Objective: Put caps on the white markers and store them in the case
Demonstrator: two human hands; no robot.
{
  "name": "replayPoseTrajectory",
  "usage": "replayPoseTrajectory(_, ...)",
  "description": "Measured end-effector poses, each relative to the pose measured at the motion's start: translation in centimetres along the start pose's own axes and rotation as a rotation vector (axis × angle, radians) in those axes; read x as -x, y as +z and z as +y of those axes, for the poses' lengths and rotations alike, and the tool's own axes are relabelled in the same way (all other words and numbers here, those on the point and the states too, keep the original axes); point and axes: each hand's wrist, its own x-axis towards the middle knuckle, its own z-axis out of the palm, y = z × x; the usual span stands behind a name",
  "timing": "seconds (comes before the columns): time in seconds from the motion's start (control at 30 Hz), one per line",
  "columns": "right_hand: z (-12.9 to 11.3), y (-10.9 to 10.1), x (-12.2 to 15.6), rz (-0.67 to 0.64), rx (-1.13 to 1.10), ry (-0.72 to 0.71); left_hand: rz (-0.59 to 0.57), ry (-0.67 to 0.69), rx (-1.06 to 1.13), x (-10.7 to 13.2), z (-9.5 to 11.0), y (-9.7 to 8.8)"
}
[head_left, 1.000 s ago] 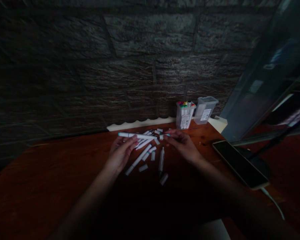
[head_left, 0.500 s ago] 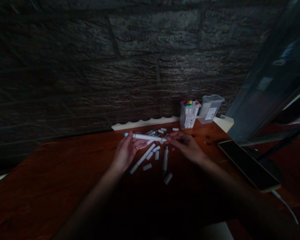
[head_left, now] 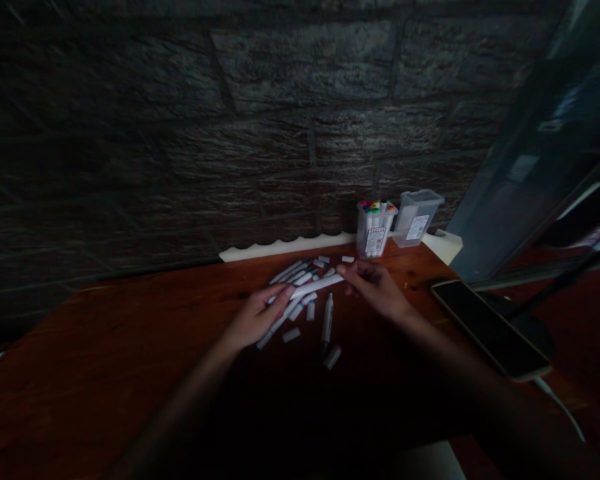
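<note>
A white marker [head_left: 318, 285] is held level between both hands, above the wooden table. My left hand [head_left: 261, 315] is closed on its left end, thumb on top. At the marker's right end, the fingers of my right hand [head_left: 373, 285] are pinched; whether a cap is under them I cannot make out. Below and behind lie several loose white markers [head_left: 291, 270] and short white caps [head_left: 291, 335]. An uncapped marker [head_left: 327, 320] lies apart, closer to me, with a cap [head_left: 333, 357] by its near end.
A clear plastic box of colour-tipped markers [head_left: 375, 230] stands at the back beside a second clear box [head_left: 418, 219]. On the right, a phone [head_left: 490, 328] with a white cable lies on the table [head_left: 130, 347]. A brick wall [head_left: 260, 147] rises behind.
The marker's left end has come down and my left hand has turned, its fingers now closing over that end. The right hand has stayed at the other end. The view has shifted slightly.
</note>
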Motion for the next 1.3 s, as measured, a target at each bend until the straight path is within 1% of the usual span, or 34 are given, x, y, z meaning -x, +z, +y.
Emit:
replayPoseTrajectory(0.1, 0.0, 0.1, 0.2, -0.045, 0.076, -0.007, -0.078, 0.079, -0.101, 0.0, 0.1, 0.2)
replayPoseTrajectory(0.17, -0.3, 0.2, 0.2, -0.024, 0.064, -0.012, -0.088, 0.099, -0.135, 0.1, 0.3, 0.4)
replayPoseTrajectory(0.2, -0.5, 0.2, 0.2, 0.011, 0.034, -0.01, -0.095, 0.102, -0.151, 0.2, 0.4, 0.5)
replayPoseTrajectory(0.27, -0.7, 0.3, 0.1, 0.097, -0.082, 0.03, -0.131, 0.109, -0.179, 0.4, 0.6, 1.0)
replayPoseTrajectory(0.3, -0.7, 0.3, 0.1, 0.118, -0.161, 0.074, -0.163, 0.117, -0.195, 0.5, 0.7, 1.4)
replayPoseTrajectory(0.37, -0.6, 0.4, 0.0, 0.093, -0.311, 0.181, -0.226, 0.138, -0.232, 0.7, 0.9, 2.1)
replayPoseTrajectory(0.43, -0.5, 0.5, 0.0, 0.026, -0.422, 0.251, -0.258, 0.153, -0.273, 0.9, 1.2, 2.6)
replayPoseTrajectory(0.5, -0.6, 0.6, 0.1, 0.005, -0.512, 0.262, -0.245, 0.163, -0.287, 1.1, 1.4, 2.8)
replayPoseTrajectory(0.6, -0.8, 0.7, 0.1, 0.021, -0.605, 0.241, -0.22, 0.157, -0.288, 1.2, 1.5, 2.9)
replayPoseTrajectory(0.67, -1.0, 0.9, 0.3, 0.009, -0.601, 0.241, -0.244, 0.159, -0.331, 1.3, 1.6, 2.9)
replayPoseTrajectory(0.77, -1.0, 1.3, 0.6, -0.044, -0.563, 0.256, -0.279, 0.183, -0.389, 1.4, 1.7, 3.2)
replayPoseTrajectory(0.93, -0.8, 1.7, 1.3, -0.119, -0.518, 0.244, -0.278, 0.179, -0.368, 1.7, 2.3, 3.6)
replayPoseTrajectory(1.03, -0.7, 1.7, 1.5, -0.195, -0.496, 0.241, -0.279, 0.166, -0.407, 1.8, 2.6, 3.4)
replayPoseTrajectory(1.1, -0.7, 1.7, 1.6, -0.22, -0.463, 0.233, -0.287, 0.16, -0.441, 1.8, 2.7, 3.3)
replayPoseTrajectory(1.17, -0.8, 1.7, 1.4, -0.217, -0.447, 0.232, -0.282, 0.162, -0.452, 1.8, 2.6, 3.3)
replayPoseTrajectory(1.2, -0.9, 1.8, 1.3, -0.195, -0.446, 0.229, -0.276, 0.164, -0.447, 1.8, 2.5, 3.3)
replayPoseTrajectory(1.3, -1.3, 1.8, 1.0, -0.066, -0.478, 0.203, -0.239, 0.175, -0.423, 1.6, 2.0, 3.2)
